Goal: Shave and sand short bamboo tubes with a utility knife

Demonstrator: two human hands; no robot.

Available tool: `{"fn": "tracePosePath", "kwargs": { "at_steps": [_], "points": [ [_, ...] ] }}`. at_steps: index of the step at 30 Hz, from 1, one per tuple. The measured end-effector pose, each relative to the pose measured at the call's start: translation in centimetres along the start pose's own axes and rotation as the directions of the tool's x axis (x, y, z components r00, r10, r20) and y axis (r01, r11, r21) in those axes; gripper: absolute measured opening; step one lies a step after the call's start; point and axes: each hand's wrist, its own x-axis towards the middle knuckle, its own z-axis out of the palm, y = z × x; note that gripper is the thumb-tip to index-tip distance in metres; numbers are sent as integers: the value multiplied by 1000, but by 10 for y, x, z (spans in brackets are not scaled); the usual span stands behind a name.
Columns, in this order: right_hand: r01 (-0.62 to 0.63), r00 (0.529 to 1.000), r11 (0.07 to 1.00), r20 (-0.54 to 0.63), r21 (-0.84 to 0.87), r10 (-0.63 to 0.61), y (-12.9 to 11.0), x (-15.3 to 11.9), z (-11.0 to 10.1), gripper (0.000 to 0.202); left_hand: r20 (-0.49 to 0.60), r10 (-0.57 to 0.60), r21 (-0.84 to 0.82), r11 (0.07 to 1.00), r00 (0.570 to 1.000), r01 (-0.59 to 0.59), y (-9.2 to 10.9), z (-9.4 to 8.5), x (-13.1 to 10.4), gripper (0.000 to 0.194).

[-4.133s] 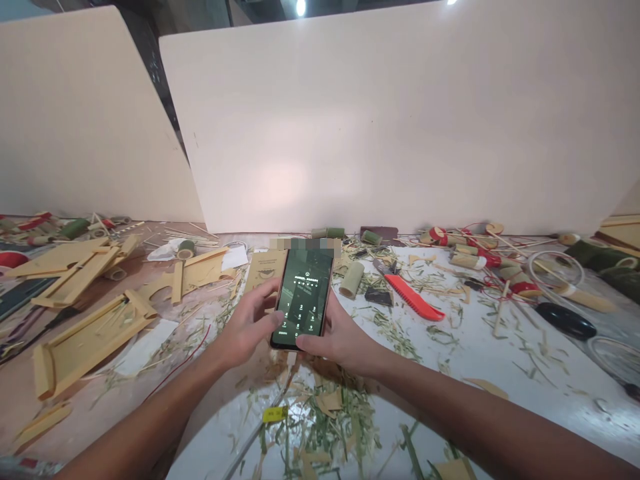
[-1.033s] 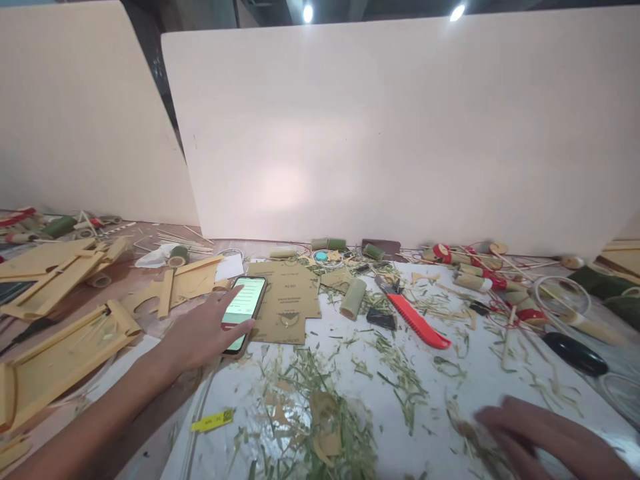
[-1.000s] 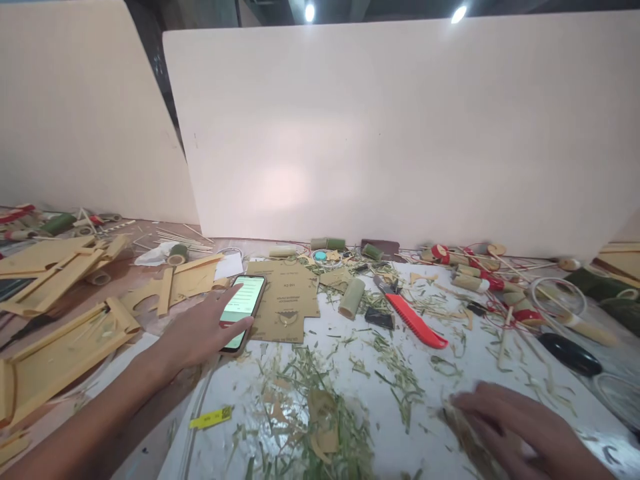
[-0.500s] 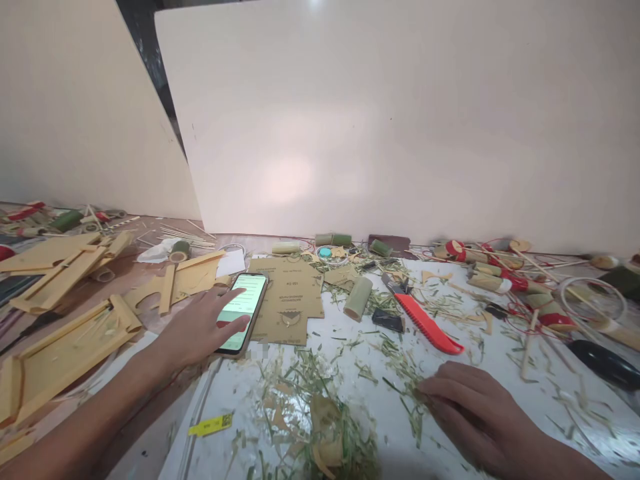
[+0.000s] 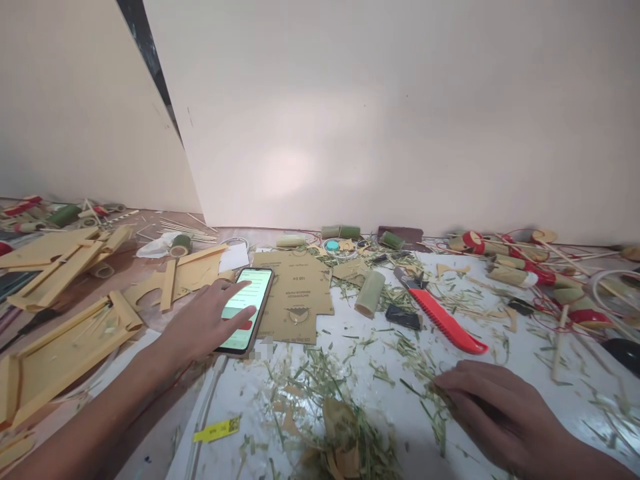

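Note:
My left hand (image 5: 200,323) lies over a smartphone (image 5: 258,298) with a lit screen, index finger and thumb stretched across the glass. The phone rests on the left edge of brown sandpaper sheets (image 5: 295,287) with print on the back. Low on the right, my right hand (image 5: 505,407) rests on the white surface with fingers curled together beside green shavings (image 5: 423,373). Whatever its fingertips hold, if anything, is hidden. Beyond it lies a red-handled cutter knife (image 5: 445,317), apart from the hand. Left of the knife are a short bamboo tube (image 5: 371,293) and a small black piece (image 5: 403,317).
Folded yellowish card frames (image 5: 65,347) spread over the left side. Bamboo tubes with red bands (image 5: 585,310) and thin sticks crowd the right. A yellow tag (image 5: 217,430) lies in front on a white cable. Pale upright boards (image 5: 375,133) stand behind.
The view has shifted slightly, so the table things sit further right in the picture. My left hand stays over the phone, and my right hand remains curled on the table.

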Motion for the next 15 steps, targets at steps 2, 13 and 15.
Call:
{"fn": "tracePosePath", "kwargs": {
  "at_steps": [2,13,15],
  "points": [
    [-10,1000,1000,3,2,10,1,-1,1,21,-2,-6,-5,1000,1000,6,0,0,1,67],
    [-15,1000,1000,15,-8,15,2,-3,2,21,21,29,-25,999,999,-29,-3,-5,-7,70],
    [-20,1000,1000,14,-13,20,2,-3,2,21,27,18,-9,1000,999,-18,-2,-4,-7,71]
  ]
}}
